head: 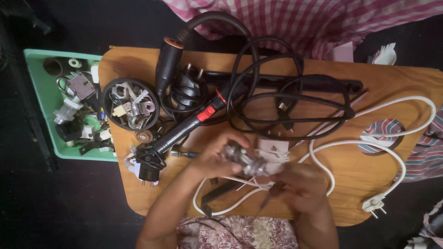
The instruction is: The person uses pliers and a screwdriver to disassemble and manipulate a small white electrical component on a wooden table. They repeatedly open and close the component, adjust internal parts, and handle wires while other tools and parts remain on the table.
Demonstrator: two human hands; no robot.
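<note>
Green tray (pixel 39 92) of odds and ends far left, round bowl (pixel 130 104) of metal bits beside it. Left hand (pixel 217 157) gripping small metal part (pixel 244 159) mid-surface, right hand (pixel 297 182) pinching thin tool (pixel 270 197) just below, white cord (pixel 364 138) looping right.

Green tray (pixel 39 99), white cable (pixel 397 159), pink-checked cloth (pixel 295 18).
</note>
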